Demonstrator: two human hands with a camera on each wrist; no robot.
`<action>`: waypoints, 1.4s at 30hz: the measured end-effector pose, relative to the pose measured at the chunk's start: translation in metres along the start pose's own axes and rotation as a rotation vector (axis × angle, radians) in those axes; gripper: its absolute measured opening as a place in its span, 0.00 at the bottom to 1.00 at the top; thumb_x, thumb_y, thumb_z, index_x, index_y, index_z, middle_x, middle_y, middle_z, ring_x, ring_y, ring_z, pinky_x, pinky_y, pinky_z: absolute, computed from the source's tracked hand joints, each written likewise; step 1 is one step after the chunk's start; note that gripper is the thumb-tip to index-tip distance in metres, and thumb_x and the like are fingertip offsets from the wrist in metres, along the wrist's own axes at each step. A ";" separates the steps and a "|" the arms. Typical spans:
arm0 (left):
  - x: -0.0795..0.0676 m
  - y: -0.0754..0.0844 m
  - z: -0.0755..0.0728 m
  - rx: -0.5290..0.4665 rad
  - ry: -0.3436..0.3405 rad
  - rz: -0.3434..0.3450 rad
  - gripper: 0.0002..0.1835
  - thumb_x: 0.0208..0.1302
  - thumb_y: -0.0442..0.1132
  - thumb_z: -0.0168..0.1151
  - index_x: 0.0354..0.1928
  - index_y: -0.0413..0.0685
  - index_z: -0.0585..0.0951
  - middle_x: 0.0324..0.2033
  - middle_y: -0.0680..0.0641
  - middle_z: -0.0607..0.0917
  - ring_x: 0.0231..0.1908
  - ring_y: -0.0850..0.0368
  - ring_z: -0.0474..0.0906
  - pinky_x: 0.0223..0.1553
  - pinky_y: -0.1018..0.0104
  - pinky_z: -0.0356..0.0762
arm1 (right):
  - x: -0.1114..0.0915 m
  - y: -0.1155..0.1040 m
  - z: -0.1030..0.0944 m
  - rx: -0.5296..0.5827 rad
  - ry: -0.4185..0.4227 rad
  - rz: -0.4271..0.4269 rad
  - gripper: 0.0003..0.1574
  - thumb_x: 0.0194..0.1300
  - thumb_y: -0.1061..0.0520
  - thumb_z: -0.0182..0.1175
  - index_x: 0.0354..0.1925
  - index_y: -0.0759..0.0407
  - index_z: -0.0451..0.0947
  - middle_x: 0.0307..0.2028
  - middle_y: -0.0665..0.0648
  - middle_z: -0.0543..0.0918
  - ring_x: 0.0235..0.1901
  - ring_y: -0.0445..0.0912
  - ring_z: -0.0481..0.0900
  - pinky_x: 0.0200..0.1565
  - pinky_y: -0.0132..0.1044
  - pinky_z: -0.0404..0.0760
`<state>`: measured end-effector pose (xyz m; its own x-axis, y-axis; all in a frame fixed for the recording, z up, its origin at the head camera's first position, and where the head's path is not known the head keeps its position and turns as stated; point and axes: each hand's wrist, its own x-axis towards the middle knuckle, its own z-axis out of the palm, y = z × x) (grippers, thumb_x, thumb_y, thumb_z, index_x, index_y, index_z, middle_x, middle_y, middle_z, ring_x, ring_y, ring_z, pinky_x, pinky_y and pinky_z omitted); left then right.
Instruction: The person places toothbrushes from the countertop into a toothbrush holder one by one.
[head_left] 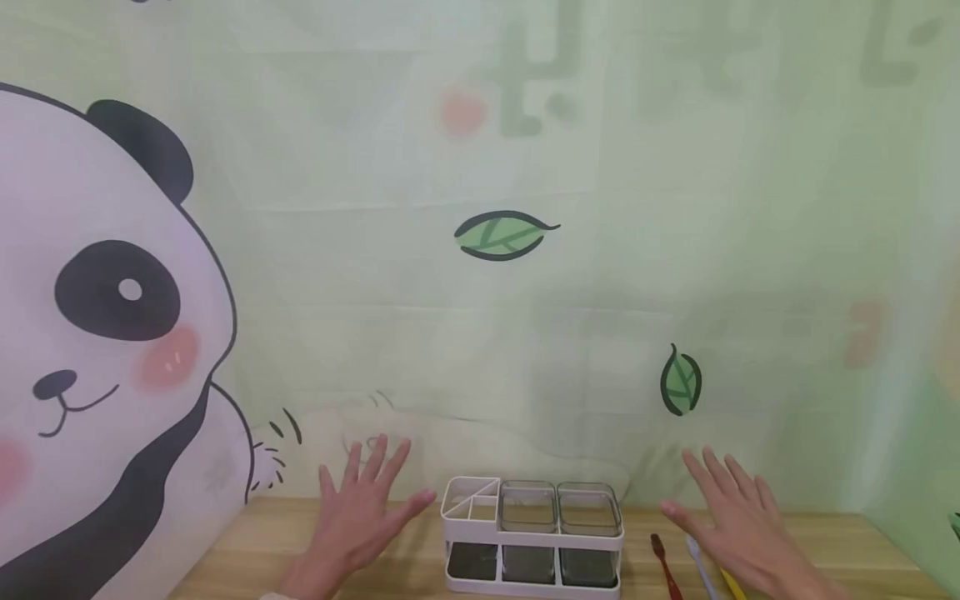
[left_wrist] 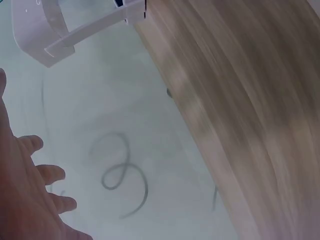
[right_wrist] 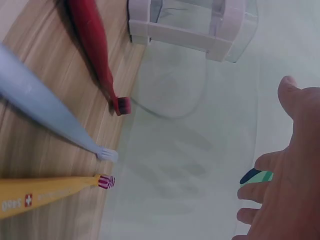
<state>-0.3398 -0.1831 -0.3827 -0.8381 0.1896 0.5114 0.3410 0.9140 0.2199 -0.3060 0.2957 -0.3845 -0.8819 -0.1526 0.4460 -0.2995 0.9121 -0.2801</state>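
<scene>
Both hands are raised above the table with fingers spread, and neither holds anything. My left hand (head_left: 358, 512) is to the left of a white toothbrush holder (head_left: 534, 540), its thumb pointing toward the holder. My right hand (head_left: 742, 525) hovers over the toothbrushes on the right. In the right wrist view lie a red toothbrush (right_wrist: 95, 42), a light blue toothbrush (right_wrist: 45, 102) and a yellow toothbrush (right_wrist: 55, 192), side by side on the wood. Two clear cups (head_left: 528, 507) sit in the holder's upper level, beside a divided section at its left.
The wooden table (head_left: 405, 575) meets a pale green cloth backdrop (head_left: 360, 250) at its back edge. A large panda (head_left: 112, 333) and green leaves (head_left: 501, 236) are printed on that cloth. The holder's lower level has dark compartments.
</scene>
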 end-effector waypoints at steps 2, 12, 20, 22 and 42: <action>0.000 0.002 0.001 -0.023 0.003 0.005 0.46 0.72 0.73 0.53 0.83 0.56 0.64 0.81 0.38 0.60 0.79 0.27 0.49 0.68 0.11 0.38 | -0.001 0.000 -0.001 0.026 0.006 -0.008 0.53 0.79 0.33 0.54 0.80 0.69 0.58 0.77 0.82 0.55 0.73 0.82 0.49 0.65 0.87 0.46; 0.001 0.008 0.006 -0.116 0.099 0.045 0.46 0.69 0.70 0.61 0.81 0.51 0.68 0.79 0.39 0.65 0.79 0.31 0.54 0.70 0.14 0.41 | -0.004 -0.002 -0.007 0.164 -0.016 -0.016 0.48 0.81 0.38 0.54 0.82 0.65 0.55 0.78 0.79 0.54 0.74 0.80 0.49 0.62 0.88 0.51; 0.004 0.012 0.012 -0.337 0.111 0.050 0.44 0.69 0.64 0.66 0.78 0.46 0.70 0.78 0.38 0.67 0.76 0.32 0.60 0.74 0.25 0.54 | -0.005 0.006 -0.010 0.278 -0.013 -0.018 0.47 0.82 0.43 0.57 0.80 0.72 0.55 0.75 0.81 0.59 0.71 0.79 0.58 0.63 0.84 0.62; 0.004 0.013 0.013 -0.412 0.093 0.037 0.44 0.69 0.63 0.68 0.78 0.45 0.71 0.78 0.38 0.66 0.76 0.34 0.61 0.74 0.28 0.58 | -0.005 0.008 -0.012 0.283 -0.028 0.016 0.48 0.82 0.42 0.56 0.80 0.73 0.54 0.74 0.81 0.60 0.70 0.79 0.59 0.62 0.83 0.65; 0.012 0.024 0.028 -0.893 0.088 -0.125 0.37 0.66 0.48 0.76 0.73 0.42 0.76 0.70 0.38 0.78 0.70 0.39 0.72 0.70 0.40 0.73 | -0.009 0.020 -0.027 0.406 -0.108 0.150 0.49 0.78 0.38 0.61 0.77 0.70 0.61 0.68 0.77 0.73 0.63 0.70 0.77 0.58 0.63 0.84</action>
<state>-0.3532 -0.1487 -0.3948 -0.8681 0.0457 0.4942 0.4837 0.3006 0.8220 -0.2943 0.3258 -0.3715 -0.9530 -0.0879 0.2898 -0.2646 0.7070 -0.6558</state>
